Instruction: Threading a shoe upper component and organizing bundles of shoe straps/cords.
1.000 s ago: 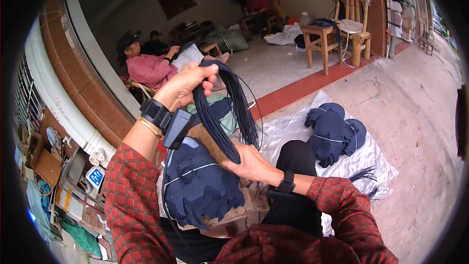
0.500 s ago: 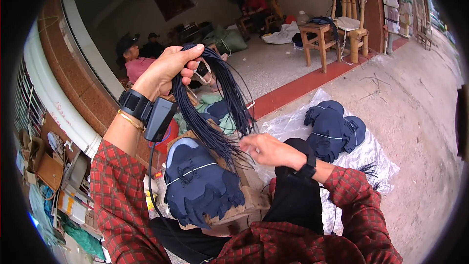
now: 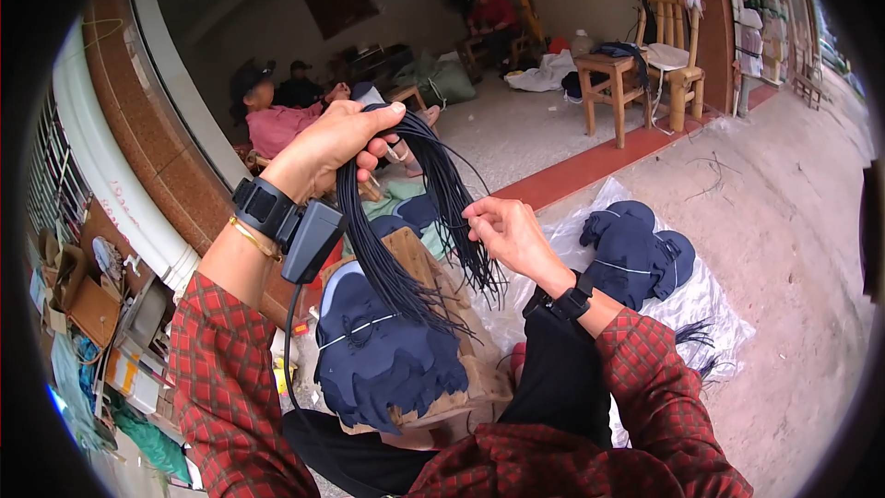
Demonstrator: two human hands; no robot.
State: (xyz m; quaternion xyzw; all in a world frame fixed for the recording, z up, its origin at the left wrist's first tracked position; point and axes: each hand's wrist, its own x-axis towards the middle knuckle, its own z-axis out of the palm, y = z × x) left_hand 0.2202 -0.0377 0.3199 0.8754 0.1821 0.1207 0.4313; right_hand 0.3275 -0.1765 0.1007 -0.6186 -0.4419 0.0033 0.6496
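My left hand [image 3: 355,143] is raised and closed around the middle of a bundle of thin dark cords [image 3: 371,240], which hangs over it in two strands with loose ends. My right hand [image 3: 507,232] pinches at the outer edge of the right strand, where a single cord bows out from the rest; the fingertips partly hide what they grip. Beneath the cords, a stack of navy cut fabric pieces [image 3: 383,364], tied with white string, lies on a rough wooden bench [image 3: 484,383] before my knees.
Right of my knees, more tied navy pieces [image 3: 631,254] rest on a clear plastic sheet [image 3: 724,327], with dark cords [image 3: 696,334] near its edge. A person in pink [image 3: 281,127] sits ahead-left. A wooden stool [image 3: 608,65] and bamboo chair [image 3: 682,65] stand by the doorway.
My right hand has risen from the lower cord ends to the side of the right strand, its fingers now pinched. My left hand, still holding the bundle, has shifted slightly right and down.
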